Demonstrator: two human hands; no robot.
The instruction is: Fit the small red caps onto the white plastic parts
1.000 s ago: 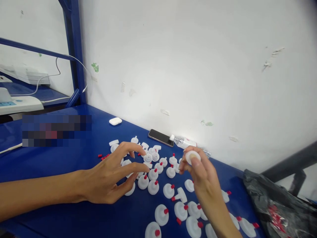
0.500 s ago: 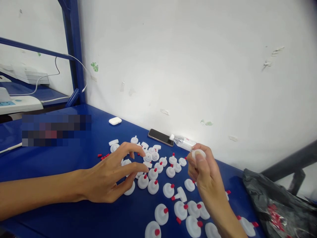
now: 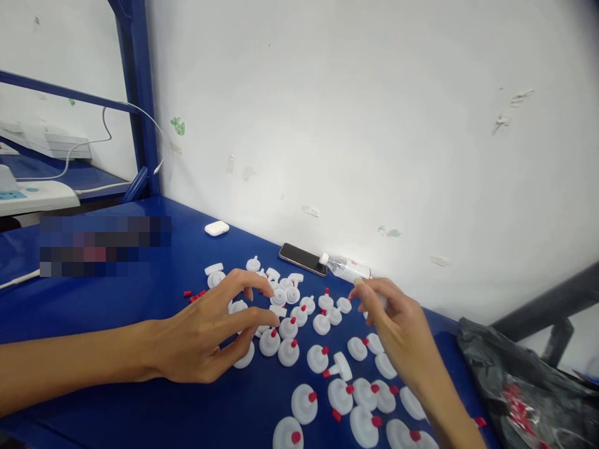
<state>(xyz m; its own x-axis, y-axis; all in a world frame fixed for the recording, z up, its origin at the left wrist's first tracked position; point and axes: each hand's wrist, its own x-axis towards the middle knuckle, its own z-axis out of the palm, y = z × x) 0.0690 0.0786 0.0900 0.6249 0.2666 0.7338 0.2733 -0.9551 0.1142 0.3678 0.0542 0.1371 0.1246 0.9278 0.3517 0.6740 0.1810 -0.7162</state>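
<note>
Blue painted desk (image 3: 224, 411), set against a white wall; landmark, the black-screened smartphone (image 3: 302, 259) at its back edge. Item: white plastic discs with short stems, many; bare-stemmed ones (image 3: 253, 263) clustered to the left and in front of the phone, red-capped ones (image 3: 304, 405) spread in front of it and out to its right. Item: loose red tube-shaped caps (image 3: 188, 293), a few, left of the phone and nearer the viewer. Item: left hand (image 3: 263, 305), in front of the phone, fingers curved and well parted over the cluster, nothing seen gripped. Item: right hand (image 3: 358, 290), right of the phone and nearer the viewer, thumb and forefinger almost together; whether anything lies between or behind them cannot be told. Item: clear plastic bottle with white cap (image 3: 349, 269), on its side just right of the phone. Item: white rounded case (image 3: 217, 229), left of the phone. Step in hand, as judged: sorting through single discs and caps. A next grip would probably call for left thumb and forefinger closing upon one bare stem, neighbours undisturbed.
</note>
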